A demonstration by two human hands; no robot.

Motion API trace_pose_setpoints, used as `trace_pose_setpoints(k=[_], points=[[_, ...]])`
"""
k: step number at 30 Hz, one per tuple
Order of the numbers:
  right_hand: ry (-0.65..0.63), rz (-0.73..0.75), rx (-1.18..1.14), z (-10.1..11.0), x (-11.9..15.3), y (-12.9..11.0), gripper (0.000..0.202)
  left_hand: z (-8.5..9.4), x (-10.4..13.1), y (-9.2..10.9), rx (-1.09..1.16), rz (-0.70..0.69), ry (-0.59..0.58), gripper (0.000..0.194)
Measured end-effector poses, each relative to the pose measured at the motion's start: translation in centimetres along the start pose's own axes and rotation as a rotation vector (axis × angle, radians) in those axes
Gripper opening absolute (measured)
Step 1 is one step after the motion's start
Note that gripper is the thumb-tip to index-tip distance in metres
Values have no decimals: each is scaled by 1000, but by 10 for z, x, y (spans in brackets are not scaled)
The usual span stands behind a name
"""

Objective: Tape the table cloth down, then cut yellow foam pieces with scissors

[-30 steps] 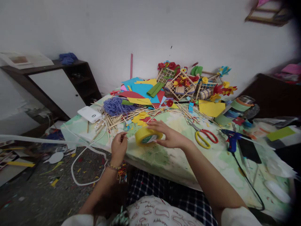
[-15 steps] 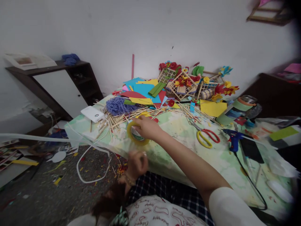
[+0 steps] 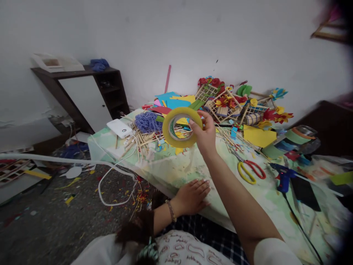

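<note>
My right hand [image 3: 206, 134] grips a roll of yellowish packing tape [image 3: 167, 129] by its right side, thumb across the front face. The roll is held upright above the table, its round opening turned toward me. What looks like a thin see-through strip [image 3: 190, 160] hangs beneath it. Close to the near table edge, my left hand [image 3: 193, 197] lies flat on the cloth with its fingers stretched out. Behind the roll are a bundle of blue-purple yarn [image 3: 149, 122] and scattered thin wooden sticks [image 3: 142, 141].
Scissors [image 3: 250, 171] with red and yellow handles and a blue glue gun [image 3: 284, 178] lie to the right. Stick frames with paper flowers [image 3: 226, 105] stand at the back. A white power bank [image 3: 119, 127] sits at left, near a white cable [image 3: 100, 195].
My right hand has lifted the tape roll up and to the right from the tabletop. My left hand has moved from a blurred position beside the edge to lying flat on the cloth.
</note>
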State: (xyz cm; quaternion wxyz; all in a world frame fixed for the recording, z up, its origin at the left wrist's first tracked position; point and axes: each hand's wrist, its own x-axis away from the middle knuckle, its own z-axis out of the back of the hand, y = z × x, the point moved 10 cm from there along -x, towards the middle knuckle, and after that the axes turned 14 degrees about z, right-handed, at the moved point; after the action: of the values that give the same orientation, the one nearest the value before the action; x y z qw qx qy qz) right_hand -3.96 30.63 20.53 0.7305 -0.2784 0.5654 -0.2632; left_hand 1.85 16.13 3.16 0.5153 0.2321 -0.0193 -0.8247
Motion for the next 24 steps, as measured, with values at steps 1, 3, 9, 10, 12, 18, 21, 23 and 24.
trace_pose_setpoints(k=[1,3,9,10,12,18,21,23,24], points=[[25,14,-26,-7,1,0,60,-1,-1,1,5,0,-16,50],[32,28,-20,-28,6,2,60,-5,-2,2,25,8,-58,46],[-14,59,34,-93,18,13,60,-4,-5,2,110,80,-27,43],[-4,73,16,-97,19,14,60,-3,-6,2,112,90,-7,44],[29,107,-21,-97,24,18,60,-3,-6,1,96,93,17,44],[-53,178,70,-69,66,44,51,-6,-2,5,57,3,-14,36],[-173,250,157,-52,91,43,51,-11,0,3,56,3,-55,35],[-292,340,189,-45,106,31,53,-14,0,1,53,17,-86,38],[-356,375,201,-41,112,25,56,-15,-1,1,55,21,-102,39]])
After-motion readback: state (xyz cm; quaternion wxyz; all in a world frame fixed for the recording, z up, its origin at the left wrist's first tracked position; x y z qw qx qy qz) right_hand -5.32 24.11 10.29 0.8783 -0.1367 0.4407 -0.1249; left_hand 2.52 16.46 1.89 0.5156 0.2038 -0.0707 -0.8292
